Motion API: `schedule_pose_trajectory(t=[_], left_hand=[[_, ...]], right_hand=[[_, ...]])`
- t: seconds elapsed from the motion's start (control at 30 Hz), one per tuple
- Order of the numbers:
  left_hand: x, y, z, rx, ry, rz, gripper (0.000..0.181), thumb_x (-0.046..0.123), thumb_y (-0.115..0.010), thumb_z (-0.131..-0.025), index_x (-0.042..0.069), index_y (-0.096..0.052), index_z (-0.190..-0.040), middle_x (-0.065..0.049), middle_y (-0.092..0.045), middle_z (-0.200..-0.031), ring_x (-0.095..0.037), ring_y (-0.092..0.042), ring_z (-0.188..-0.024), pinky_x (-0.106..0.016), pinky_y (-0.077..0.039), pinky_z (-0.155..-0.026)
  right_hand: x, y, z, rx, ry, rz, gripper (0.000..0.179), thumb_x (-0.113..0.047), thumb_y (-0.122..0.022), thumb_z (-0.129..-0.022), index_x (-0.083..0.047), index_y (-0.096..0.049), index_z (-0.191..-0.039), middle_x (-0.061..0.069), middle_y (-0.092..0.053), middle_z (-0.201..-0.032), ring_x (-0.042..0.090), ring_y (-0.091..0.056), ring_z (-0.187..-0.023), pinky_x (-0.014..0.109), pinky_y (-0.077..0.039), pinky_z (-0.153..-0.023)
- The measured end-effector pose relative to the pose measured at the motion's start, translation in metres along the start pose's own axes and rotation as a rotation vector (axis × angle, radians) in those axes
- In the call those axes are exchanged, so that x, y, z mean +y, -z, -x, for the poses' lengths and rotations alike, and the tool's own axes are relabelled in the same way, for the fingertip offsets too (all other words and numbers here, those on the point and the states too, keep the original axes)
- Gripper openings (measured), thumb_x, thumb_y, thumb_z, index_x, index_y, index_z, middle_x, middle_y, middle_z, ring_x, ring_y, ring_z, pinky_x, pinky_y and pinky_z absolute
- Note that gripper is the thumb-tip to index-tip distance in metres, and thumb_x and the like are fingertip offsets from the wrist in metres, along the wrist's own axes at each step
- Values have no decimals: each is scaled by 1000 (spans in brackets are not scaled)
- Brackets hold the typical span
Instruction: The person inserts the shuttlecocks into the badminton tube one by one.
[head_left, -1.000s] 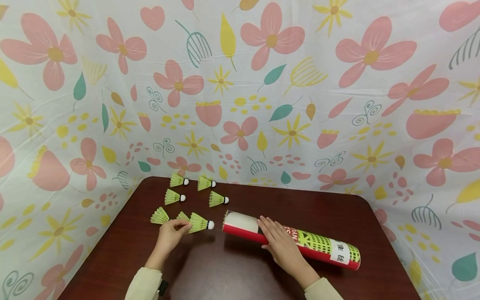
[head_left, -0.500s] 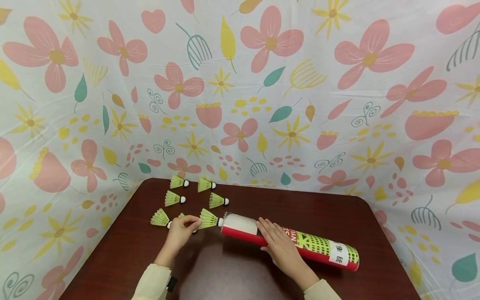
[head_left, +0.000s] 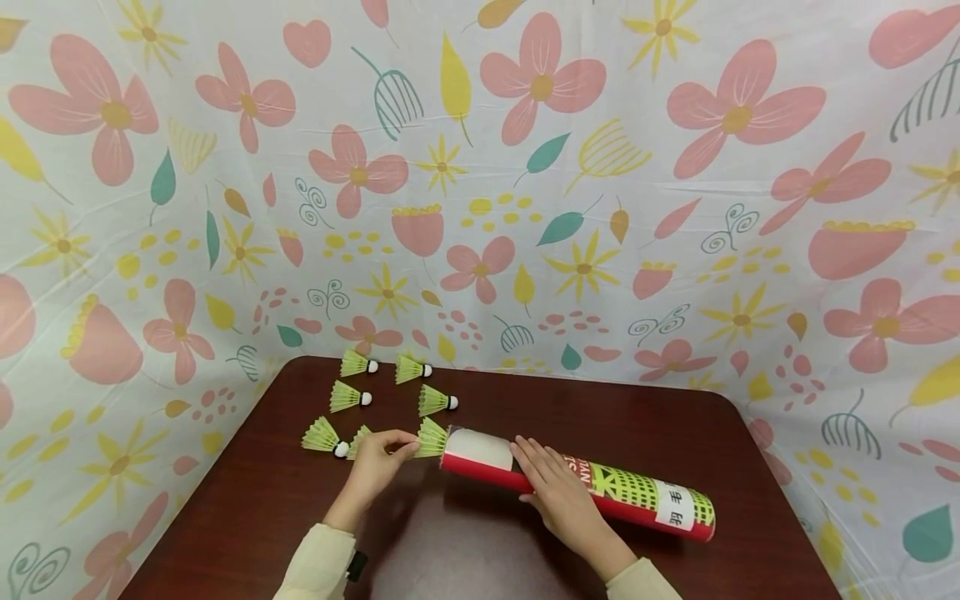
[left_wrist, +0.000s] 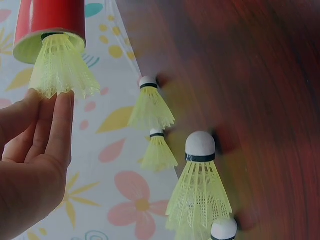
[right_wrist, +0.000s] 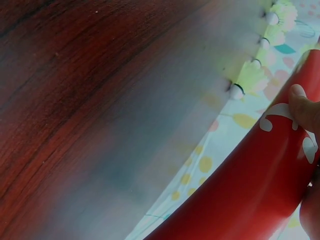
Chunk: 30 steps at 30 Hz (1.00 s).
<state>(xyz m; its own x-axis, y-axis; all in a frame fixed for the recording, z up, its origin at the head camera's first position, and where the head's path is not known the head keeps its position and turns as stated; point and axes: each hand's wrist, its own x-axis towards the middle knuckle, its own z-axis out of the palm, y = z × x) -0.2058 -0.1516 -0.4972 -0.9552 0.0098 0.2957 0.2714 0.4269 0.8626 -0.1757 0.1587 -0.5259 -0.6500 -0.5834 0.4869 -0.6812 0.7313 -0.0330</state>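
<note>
pinching a yellow shuttlecock (head_left: 431, 438) by its skirt, the left hand (head_left: 377, 467) holds it base-first in the mouth of a red tube (head_left: 626, 492), gripped by the right hand (head_left: 562, 497). loading appears under way; a straight, gentle push seems called for next.

The desk (head_left: 637, 425) is dark red-brown, with rounded far corners. Behind it is a white cloth (head_left: 480, 171) with printed pink flowers (head_left: 542, 87).

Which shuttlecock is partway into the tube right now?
The shuttlecock pinched by the left hand at the mouth of the tube: its base is inside, the rest sticking out. The other shuttlecocks in view lie on the table.
</note>
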Motion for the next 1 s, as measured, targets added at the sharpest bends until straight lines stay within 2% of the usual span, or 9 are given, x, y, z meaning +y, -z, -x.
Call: schedule_pose_trajectory(t=[0.27,0.73,1.0], left_hand=[[2,-8,0,-39,20,37,8,5,-76,-81,-1,-74,-83,-7,-71,-79,-13,-62,-70,-23,-49,-61],[1,-14,2,-106,10,43,4,4,-72,-84,1,-74,-85,-7,-72,-83,-10,-61,-73,-22,-49,-63],[4,-17,4,-137,14,75,3,2,-72,-84,1,-74,-84,-10,-71,-81,-17,-63,-72,-21,-48,-60]], right_hand=[[1,-2,-1,0,8,13,90,-19,-83,-75,-7,-35,-149,13,-41,-148,25,-36,-138,43,-32,-109],[-1,-4,-1,30,18,8,87,-18,-83,-74,-6,-37,-147,13,-43,-147,28,-42,-134,46,-36,-104],[-2,-6,-2,43,40,5,86,-17,-83,-75,-4,-37,-147,13,-42,-147,30,-45,-132,46,-37,-104]])
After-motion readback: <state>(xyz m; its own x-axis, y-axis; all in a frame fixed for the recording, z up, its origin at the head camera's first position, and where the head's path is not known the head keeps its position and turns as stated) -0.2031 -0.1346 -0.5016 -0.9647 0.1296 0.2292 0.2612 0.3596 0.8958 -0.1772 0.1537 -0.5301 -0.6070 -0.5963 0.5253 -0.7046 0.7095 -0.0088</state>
